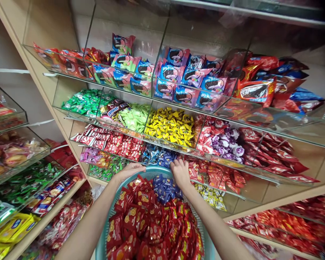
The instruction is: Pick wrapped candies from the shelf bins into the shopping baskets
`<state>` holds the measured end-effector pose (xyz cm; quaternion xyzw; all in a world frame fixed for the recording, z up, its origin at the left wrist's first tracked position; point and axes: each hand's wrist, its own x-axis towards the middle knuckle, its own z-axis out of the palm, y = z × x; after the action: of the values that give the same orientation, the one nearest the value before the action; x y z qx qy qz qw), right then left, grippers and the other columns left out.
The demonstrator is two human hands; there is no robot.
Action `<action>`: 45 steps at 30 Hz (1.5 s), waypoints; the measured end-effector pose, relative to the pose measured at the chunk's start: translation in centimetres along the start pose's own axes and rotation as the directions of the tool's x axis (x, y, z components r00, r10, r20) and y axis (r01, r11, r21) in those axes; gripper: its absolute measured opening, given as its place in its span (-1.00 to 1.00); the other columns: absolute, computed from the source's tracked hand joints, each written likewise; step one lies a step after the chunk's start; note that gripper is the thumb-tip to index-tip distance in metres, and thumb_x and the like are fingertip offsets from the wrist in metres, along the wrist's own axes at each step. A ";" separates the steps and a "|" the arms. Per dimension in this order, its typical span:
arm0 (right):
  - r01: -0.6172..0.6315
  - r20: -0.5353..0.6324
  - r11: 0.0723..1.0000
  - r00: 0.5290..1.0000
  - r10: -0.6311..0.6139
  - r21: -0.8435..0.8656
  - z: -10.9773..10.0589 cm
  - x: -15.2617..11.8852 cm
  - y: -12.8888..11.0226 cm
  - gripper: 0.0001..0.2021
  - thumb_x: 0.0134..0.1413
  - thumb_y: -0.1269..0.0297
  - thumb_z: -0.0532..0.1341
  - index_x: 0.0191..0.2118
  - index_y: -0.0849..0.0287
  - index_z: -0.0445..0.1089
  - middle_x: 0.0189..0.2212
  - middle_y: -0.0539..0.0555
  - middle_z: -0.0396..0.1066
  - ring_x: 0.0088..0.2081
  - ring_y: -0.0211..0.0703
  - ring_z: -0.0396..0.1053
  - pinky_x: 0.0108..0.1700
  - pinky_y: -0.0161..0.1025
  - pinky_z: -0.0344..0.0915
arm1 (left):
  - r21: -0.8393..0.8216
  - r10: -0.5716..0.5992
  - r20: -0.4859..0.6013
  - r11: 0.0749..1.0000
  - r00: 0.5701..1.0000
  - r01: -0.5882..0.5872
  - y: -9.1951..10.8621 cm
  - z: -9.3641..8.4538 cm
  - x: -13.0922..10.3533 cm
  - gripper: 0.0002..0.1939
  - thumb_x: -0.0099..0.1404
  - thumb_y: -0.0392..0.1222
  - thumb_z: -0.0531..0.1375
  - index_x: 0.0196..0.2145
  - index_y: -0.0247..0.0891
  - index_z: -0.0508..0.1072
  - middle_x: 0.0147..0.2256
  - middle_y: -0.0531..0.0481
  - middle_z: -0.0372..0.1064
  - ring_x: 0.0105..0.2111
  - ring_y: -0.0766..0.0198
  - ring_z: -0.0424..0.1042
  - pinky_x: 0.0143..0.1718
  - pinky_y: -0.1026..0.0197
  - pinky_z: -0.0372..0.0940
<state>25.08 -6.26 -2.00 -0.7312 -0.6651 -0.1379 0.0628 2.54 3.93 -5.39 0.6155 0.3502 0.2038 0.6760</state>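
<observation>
A teal plastic basket (113,206) stands in front of me, heaped with red candy packets (143,213) and a small pile of blue-wrapped candies (165,189) at its far end. My left hand (131,170) is closed on the basket's far rim, to the left. To the right of that rim, my right hand (180,173) has its fingers curled down at the front of a shelf compartment with blue candies (166,159). Whatever those fingers hold, if anything, is hidden from view.
Clear-fronted shelves hold yellow candies (170,126), green candies (88,103), purple and white candies (227,141) and cookie packs (169,74). Their acrylic front edges jut out above my hands. More stocked shelves stand at left, with bread packs (18,155), and at lower right.
</observation>
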 end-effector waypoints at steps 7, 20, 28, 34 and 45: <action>0.125 0.127 0.962 0.987 -0.096 -0.242 1.8 3.0 1.2 -0.72 0.02 0.51 -0.01 -0.30 0.21 0.44 -0.25 0.23 0.36 -0.11 0.02 0.13 0.06 0.09 -0.26 | 0.018 0.028 0.005 0.999 1.000 -0.028 -0.5 -0.4 0.4 -0.63 -0.04 0.06 0.23 -0.44 -0.34 0.45 -0.53 0.06 0.33 -0.55 0.41 0.22 -0.51 0.38 0.05; 0.183 0.176 0.959 0.974 -0.146 -0.218 2.4 4.1 1.5 -0.72 0.01 0.52 0.01 -0.36 0.24 0.47 -0.28 0.26 0.38 -0.15 0.02 0.17 -0.01 -0.01 -0.15 | 0.041 0.033 -0.010 0.999 0.999 -0.033 -0.6 -0.3 0.3 -0.61 -0.05 0.10 0.22 -0.44 -0.32 0.45 -0.54 0.06 0.33 -0.57 0.41 0.22 -0.54 0.37 0.03; 0.170 -0.072 0.978 0.981 -0.179 -0.119 -0.3 2.5 1.8 -0.75 0.10 0.41 -0.01 -0.38 0.17 0.42 -0.29 0.16 0.31 -0.20 -0.07 0.15 -0.22 -0.19 0.03 | 0.021 0.020 -0.017 1.000 1.000 -0.019 -0.3 -0.2 0.2 -0.61 -0.07 0.09 0.24 -0.43 -0.32 0.46 -0.51 0.03 0.36 -0.53 0.36 0.28 -0.52 0.36 0.09; 0.022 -0.280 0.870 0.951 0.134 0.492 0.0 -1.5 -0.7 -0.72 0.14 0.25 -0.03 -0.15 0.12 0.37 -0.36 0.10 0.40 -0.31 -0.17 0.28 -0.23 -0.22 0.16 | 0.041 0.000 -0.006 0.999 1.000 0.000 -0.2 -0.2 0.0 -0.57 -0.02 0.14 0.18 -0.39 -0.30 0.49 -0.54 0.02 0.38 -0.60 0.40 0.24 -0.57 0.36 0.05; -0.123 0.096 0.078 0.953 0.286 0.989 1.3 -5.1 -6.7 -0.72 0.00 0.20 0.10 -0.16 0.10 0.39 -0.23 0.04 0.44 -0.20 -0.12 0.36 -0.07 -0.11 0.24 | -0.036 -0.103 -0.016 0.994 0.995 0.103 -0.3 -0.1 -0.1 -0.52 -0.07 0.18 0.20 -0.40 -0.34 0.49 -0.55 -0.05 0.42 -0.60 0.30 0.31 -0.53 0.30 0.15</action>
<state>18.19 -10.02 -5.30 -0.5777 -0.4722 0.3048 0.5919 2.32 3.90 -5.71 0.5828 0.3838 0.1804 0.6932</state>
